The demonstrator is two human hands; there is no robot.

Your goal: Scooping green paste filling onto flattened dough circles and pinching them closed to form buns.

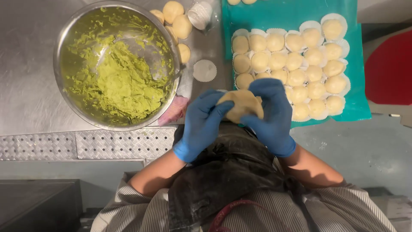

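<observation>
Both gloved hands, left hand (pixel 201 124) and right hand (pixel 271 114), have a closed grip around one dough ball (pixel 240 105), right beside the steel bowl (pixel 64 43) of green filling (pixel 122 83).

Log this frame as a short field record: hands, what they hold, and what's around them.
left hand: blue glove, cupping the dough piece
right hand: blue glove, fingers folded over the same dough
bowl: metal, smeared with green paste
tray: teal, rows of dough balls in paper cups
counter: steel, spare paper cup
</observation>
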